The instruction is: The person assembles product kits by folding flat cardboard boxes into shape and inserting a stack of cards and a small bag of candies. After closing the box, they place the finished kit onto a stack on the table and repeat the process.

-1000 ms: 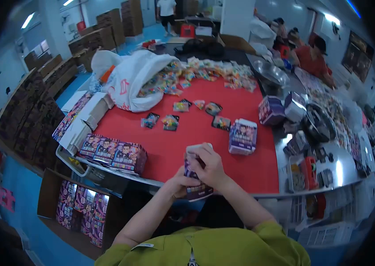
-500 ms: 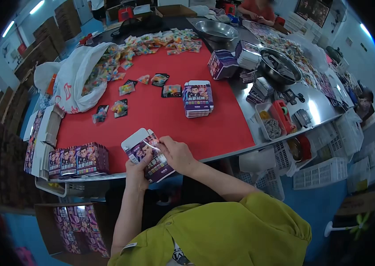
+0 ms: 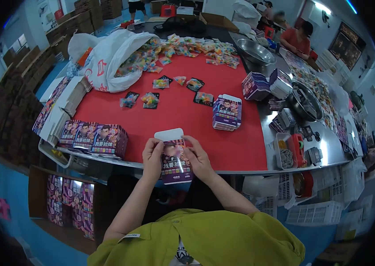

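Observation:
Between my two hands is a purple printed carton [image 3: 176,162], its white top flap raised and its front facing me. My left hand [image 3: 153,155] grips the left side, fingers wrapped round the edge. On the right side my right hand [image 3: 200,160] grips it, thumb on the front. Past my hands, a stack of similar flat cartons [image 3: 227,111] lies on the red table mat [image 3: 165,115]. Small clear packets of colourful pieces [image 3: 150,100] rest on black cards beyond that. To the left stand several filled-looking purple boxes [image 3: 92,138] in a row.
A white plastic bag [image 3: 103,66] spills many colourful packets [image 3: 205,49] across the far mat. Metal bowls [image 3: 256,51], a bin of rubber bands [image 3: 286,150] and card stacks sit right. An open cardboard box [image 3: 39,195] stands low left. A person in red [image 3: 297,42] sits far right.
The carton has turned from tilted to nearly upright. My right hand has gone from its upper edge to its right side. The camera view has shifted too.

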Demonstrator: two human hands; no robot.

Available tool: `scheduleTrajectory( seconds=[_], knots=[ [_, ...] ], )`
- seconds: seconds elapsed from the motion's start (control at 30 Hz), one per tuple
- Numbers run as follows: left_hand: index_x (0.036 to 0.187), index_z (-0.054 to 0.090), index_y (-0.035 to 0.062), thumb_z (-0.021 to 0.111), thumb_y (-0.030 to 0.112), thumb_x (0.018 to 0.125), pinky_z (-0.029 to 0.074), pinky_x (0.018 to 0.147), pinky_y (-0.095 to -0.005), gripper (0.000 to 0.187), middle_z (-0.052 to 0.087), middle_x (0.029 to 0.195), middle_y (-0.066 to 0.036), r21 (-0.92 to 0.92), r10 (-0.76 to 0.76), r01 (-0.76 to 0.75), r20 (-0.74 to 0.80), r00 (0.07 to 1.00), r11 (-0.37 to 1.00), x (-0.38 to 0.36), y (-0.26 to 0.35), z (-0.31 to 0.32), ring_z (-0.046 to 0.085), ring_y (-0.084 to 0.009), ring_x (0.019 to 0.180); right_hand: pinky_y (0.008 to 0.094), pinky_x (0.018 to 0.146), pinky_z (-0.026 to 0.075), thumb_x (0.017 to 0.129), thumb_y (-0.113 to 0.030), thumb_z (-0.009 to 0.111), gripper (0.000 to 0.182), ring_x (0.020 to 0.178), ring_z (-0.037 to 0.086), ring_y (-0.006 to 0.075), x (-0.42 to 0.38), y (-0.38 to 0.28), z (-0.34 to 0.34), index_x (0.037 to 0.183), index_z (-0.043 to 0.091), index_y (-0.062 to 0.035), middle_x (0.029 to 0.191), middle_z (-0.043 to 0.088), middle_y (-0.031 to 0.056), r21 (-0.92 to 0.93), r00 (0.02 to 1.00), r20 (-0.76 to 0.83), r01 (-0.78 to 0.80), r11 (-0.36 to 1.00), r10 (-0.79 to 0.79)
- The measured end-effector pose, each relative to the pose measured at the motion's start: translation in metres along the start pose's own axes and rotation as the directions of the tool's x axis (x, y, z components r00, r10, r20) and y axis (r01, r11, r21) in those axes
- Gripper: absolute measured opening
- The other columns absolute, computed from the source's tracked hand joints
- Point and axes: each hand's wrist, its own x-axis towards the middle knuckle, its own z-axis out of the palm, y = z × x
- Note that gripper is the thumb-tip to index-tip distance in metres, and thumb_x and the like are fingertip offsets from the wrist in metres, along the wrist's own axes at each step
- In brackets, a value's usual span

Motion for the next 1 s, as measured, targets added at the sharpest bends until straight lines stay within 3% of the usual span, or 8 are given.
scheduleTrajectory(
  seconds=[0.2, 0.3, 0.37, 0.47, 0.53, 0.6, 0.7, 1.0],
  knots=[
    [0.096, 0.056, 0.0012, 0.056, -0.006, 0.083, 0.048, 0.080, -0.0242, 0.015, 0.064, 0.100, -0.008, -0.230, -0.184, 0.165, -0.065, 0.981, 0.959, 0.004, 0.002, 0.006, 0.061, -0.0140, 0.088, 0.0256, 0.080, 0.046, 0.092, -0.004, 0.051, 0.014, 0.094, 0.059, 0.0186, 0.001, 0.007, -0.027, 0.106, 0.055, -0.0024, 0.103, 0.058, 0.0093, -0.388, 0.984, 0.091, 0.179, 0.904, -0.156],
    [0.101, 0.053, 0.0010, 0.057, -0.009, 0.080, 0.050, 0.080, -0.0255, 0.024, 0.064, 0.098, -0.012, -0.286, -0.247, 0.217, -0.076, 0.966, 0.933, 0.011, -0.012, -0.005, 0.063, -0.0159, 0.087, 0.0319, 0.085, 0.047, 0.085, 0.001, 0.053, 0.024, 0.102, 0.059, 0.0262, -0.003, -0.010, -0.024, 0.109, 0.055, -0.0020, 0.111, 0.058, 0.0114, -0.694, 0.929, 0.187, 0.356, 0.626, -0.321],
    [0.103, 0.051, -0.0002, 0.057, -0.010, 0.079, 0.050, 0.079, -0.0262, 0.027, 0.065, 0.095, -0.013, -0.256, -0.347, 0.306, -0.137, 0.928, 0.917, 0.012, -0.015, -0.005, 0.063, -0.0171, 0.085, 0.0394, 0.091, 0.046, 0.080, -0.001, 0.057, 0.032, 0.110, 0.057, 0.0281, -0.010, -0.021, -0.025, 0.112, 0.054, -0.0014, 0.116, 0.058, 0.0121, -0.811, 0.782, 0.450, 0.560, 0.169, -0.431],
    [0.104, 0.051, -0.0015, 0.056, -0.014, 0.075, 0.050, 0.076, -0.0266, 0.032, 0.065, 0.091, -0.014, -0.132, -0.344, 0.333, -0.068, 0.937, 0.934, 0.014, -0.022, 0.000, 0.064, -0.0192, 0.082, 0.0439, 0.093, 0.044, 0.077, -0.002, 0.061, 0.039, 0.112, 0.056, 0.0289, -0.017, -0.014, -0.025, 0.115, 0.053, -0.0004, 0.115, 0.058, 0.0147, -0.694, 0.703, 0.652, 0.704, 0.149, -0.283],
    [0.106, 0.054, -0.0013, 0.058, -0.007, 0.080, 0.049, 0.081, -0.0281, 0.026, 0.065, 0.097, -0.014, -0.049, -0.346, 0.343, -0.069, 0.936, 0.938, 0.011, -0.017, 0.006, 0.062, -0.0185, 0.089, 0.0425, 0.090, 0.046, 0.079, -0.008, 0.064, 0.039, 0.108, 0.058, 0.0295, -0.019, -0.007, -0.032, 0.116, 0.052, -0.0010, 0.114, 0.059, 0.0159, -0.708, 0.733, 0.605, 0.674, 0.211, -0.311],
    [0.113, 0.056, -0.0021, 0.052, 0.006, 0.091, 0.046, 0.091, -0.0326, 0.024, 0.063, 0.109, -0.013, -0.232, -0.326, 0.296, -0.101, 0.940, 0.926, 0.005, -0.009, 0.015, 0.058, -0.0185, 0.102, 0.0392, 0.089, 0.047, 0.083, -0.011, 0.063, 0.038, 0.106, 0.059, 0.0322, -0.021, -0.003, -0.037, 0.117, 0.051, 0.0009, 0.113, 0.059, 0.0188, -0.826, 0.959, 0.269, 0.276, 0.492, -0.086],
    [0.118, 0.057, -0.0018, 0.048, 0.016, 0.096, 0.039, 0.097, -0.0304, 0.029, 0.059, 0.117, -0.010, -0.094, -0.180, 0.181, 0.021, 0.983, 0.979, -0.011, -0.010, 0.014, 0.052, -0.0166, 0.111, 0.0366, 0.089, 0.047, 0.087, -0.011, 0.061, 0.037, 0.105, 0.059, 0.0329, -0.011, -0.014, -0.038, 0.118, 0.048, 0.0028, 0.110, 0.060, 0.0207, -0.636, 0.977, 0.078, -0.106, 0.764, 0.200],
    [0.091, 0.065, -0.0011, 0.052, 0.002, 0.081, 0.046, 0.080, -0.0262, 0.017, 0.064, 0.086, -0.007, -0.116, -0.329, 0.323, -0.037, 0.943, 0.939, 0.020, 0.001, 0.030, 0.059, -0.0155, 0.084, 0.0375, 0.093, 0.044, 0.091, -0.014, 0.056, 0.043, 0.112, 0.056, 0.0281, -0.011, 0.001, -0.047, 0.128, 0.040, 0.0013, 0.115, 0.059, 0.0201, -0.459, 0.984, 0.149, -0.020, 0.888, 0.099]
  ],
)
